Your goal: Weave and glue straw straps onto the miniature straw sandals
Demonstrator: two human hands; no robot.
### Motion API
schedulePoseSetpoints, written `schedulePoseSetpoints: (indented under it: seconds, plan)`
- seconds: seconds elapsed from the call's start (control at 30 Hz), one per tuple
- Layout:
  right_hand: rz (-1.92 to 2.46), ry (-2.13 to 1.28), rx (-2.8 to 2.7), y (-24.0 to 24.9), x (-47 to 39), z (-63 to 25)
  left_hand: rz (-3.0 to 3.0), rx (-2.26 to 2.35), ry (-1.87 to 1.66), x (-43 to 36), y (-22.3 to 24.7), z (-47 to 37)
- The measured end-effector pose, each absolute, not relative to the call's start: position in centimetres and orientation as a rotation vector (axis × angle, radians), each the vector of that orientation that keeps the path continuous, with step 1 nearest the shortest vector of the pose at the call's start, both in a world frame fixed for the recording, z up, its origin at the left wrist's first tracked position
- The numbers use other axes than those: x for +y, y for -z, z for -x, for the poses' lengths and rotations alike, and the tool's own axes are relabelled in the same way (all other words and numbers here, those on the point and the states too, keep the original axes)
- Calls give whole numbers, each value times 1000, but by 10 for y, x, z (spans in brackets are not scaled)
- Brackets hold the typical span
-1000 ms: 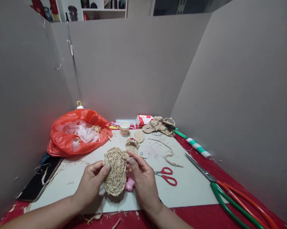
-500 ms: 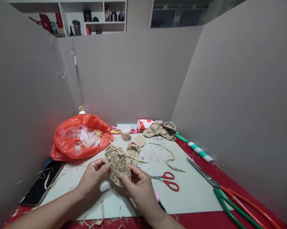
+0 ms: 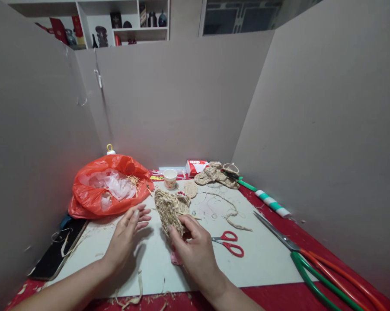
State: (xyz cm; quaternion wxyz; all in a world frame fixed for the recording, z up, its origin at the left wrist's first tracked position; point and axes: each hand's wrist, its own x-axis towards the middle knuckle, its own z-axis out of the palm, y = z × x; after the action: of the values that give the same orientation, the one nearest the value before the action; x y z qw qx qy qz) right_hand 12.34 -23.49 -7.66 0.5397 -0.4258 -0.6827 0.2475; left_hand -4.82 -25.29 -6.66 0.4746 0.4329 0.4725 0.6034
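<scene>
Far L: blk smartphone (image 3: 60, 252), red plastic bag (image 3: 91, 205) just behind. L hand (image 3: 130, 226) released, fingers loosely spread, grasping nothing; it's apart from the coiled-straw sole (image 3: 167, 211), which is just to its R, held tilted over the white board (image 3: 263, 268). R hand (image 3: 196, 242) grips sole's lower end btwn thumb & fingers, so most of it sticks out fwd & L of that hand. Red-handled scissors (image 3: 220, 239) near R hand; long shears (image 3: 279, 235) far R.

A white board (image 3: 263, 259) carries red-handled scissors (image 3: 226, 244), a braid (image 3: 235, 224) and a cup (image 3: 170, 180).
</scene>
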Motion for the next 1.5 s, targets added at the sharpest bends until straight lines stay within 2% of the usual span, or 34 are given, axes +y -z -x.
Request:
schedulePoseSetpoints:
  seconds: [0.13,0.37,0.57,0.67,0.8,0.97,1.3,1.5]
  plan:
    - [907,-253,-1946,77,-240,-124,-763,915,-1470,-261,68,36]
    - [850,-120,-2244,74,-262,-113,-608,880,-1402,-262,64,26]
    - [702,-18,-2166,67,-270,-117,-484,844,-1379,-250,61,29]
    - [643,-181,-1981,59,-267,-124,-374,830,-1303,-240,61,38]
    - [849,-537,-1705,56,-254,-130,-315,765,-1143,-229,61,54]
    - [955,-783,-1633,68,-238,-125,-311,697,-1056,-226,63,63]
    - [952,-726,-1744,77,-239,-122,-345,564,-960,-222,78,67]
    - [1008,-887,-1632,82,-236,-121,-326,554,-916,-224,78,64]
